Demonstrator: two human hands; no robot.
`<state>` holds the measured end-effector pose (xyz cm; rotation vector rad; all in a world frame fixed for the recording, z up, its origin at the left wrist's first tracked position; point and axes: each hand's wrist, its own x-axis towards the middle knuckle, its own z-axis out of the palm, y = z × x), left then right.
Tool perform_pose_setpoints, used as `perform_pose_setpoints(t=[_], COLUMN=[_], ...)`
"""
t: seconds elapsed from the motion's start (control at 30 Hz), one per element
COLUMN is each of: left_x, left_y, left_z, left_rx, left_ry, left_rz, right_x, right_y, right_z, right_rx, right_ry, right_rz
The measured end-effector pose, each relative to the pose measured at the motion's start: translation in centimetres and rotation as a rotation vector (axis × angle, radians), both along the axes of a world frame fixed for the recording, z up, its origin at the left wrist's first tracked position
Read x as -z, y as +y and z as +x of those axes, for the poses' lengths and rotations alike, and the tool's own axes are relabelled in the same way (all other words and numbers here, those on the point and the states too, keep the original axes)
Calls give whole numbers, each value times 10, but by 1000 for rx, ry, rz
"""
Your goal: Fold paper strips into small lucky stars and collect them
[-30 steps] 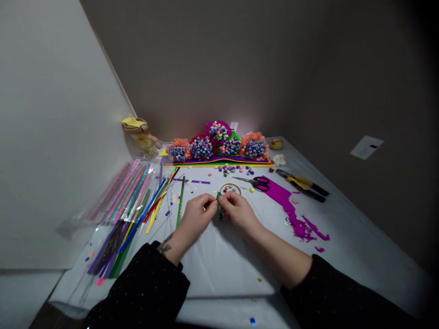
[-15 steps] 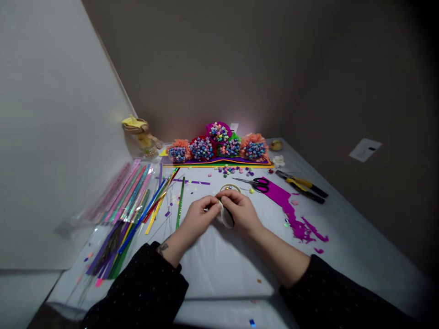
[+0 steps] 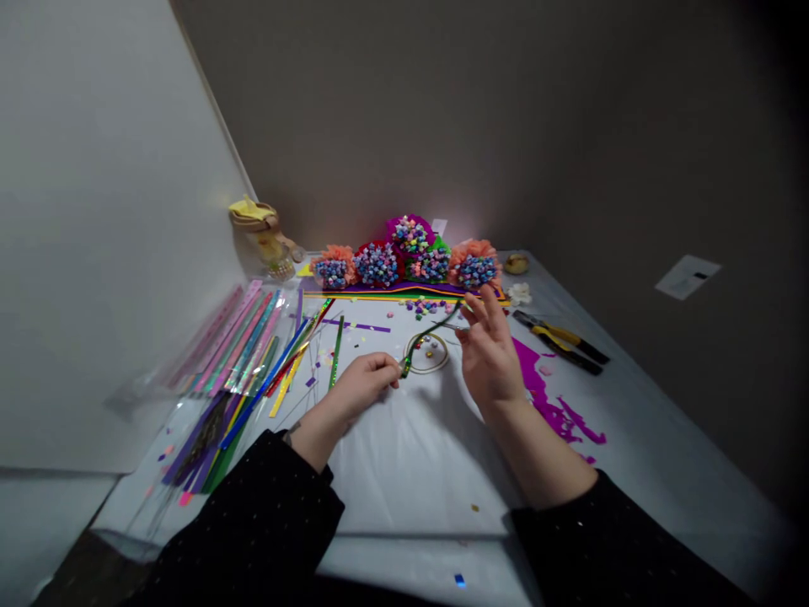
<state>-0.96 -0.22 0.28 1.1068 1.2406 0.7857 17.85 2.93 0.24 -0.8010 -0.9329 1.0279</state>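
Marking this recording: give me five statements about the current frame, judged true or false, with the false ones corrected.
1. The left hand holds a dark green strip. True.
2. The right hand is clenched into a fist. False: its fingers are extended.
3. The pliers lie to the right of the right hand. True.
4. Small shiny beads lie within the gold ring. True.
5. The clear packet is beside the pliers. False: it is on the left side.

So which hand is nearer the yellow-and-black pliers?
Right. The right hand is raised to the left of the pliers, not touching them; the left hand, pinching a green strip, is much farther left.
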Motion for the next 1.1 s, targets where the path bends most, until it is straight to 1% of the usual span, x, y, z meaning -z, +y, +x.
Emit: perform_pose_setpoints(t=[0.1,0.2,0.23,0.3,0.43,0.53,0.63,0.73,0.83,0.97,1.1], left_x=[-5,-10,-10,-11,-8,-5,-3,-3,-2,-2,-2], left_y=[1,0,-1,-2,-3,-3,-3,-2,0,1,0], left_z=[0,2,3,5,7,7,7,6,4,2,1], left_rx=[-91,-126,-128,-123,-121,-127,-143,-161,-156,-137,-124], left_ry=[-152,-230,-240,-244,-221,-189,-140,-86,-7,117,232], left_rz=[-42,-45,-52,-63,-54,-14,85,209,281,367,434], right_x=[7,13,13,13,10,9,12,16,21,21,17], right_y=[-9,-17,-19,-22,-25,-26,-24,-20,-19,-19,-18], right_z=[-11,-23,-26,-31,-34,-35,-36,-36,-35,-34,-33], right_rx=[-83,-138,-142,-134,-112,-137,-220,-401,-554,-583,-605], right_ry=[-297,-611,-677,-730,-723,-710,-630,-434,-293,-315,-352], right_rz=[78,87,91,109,170,178,110,-29,-116,-171,-167])
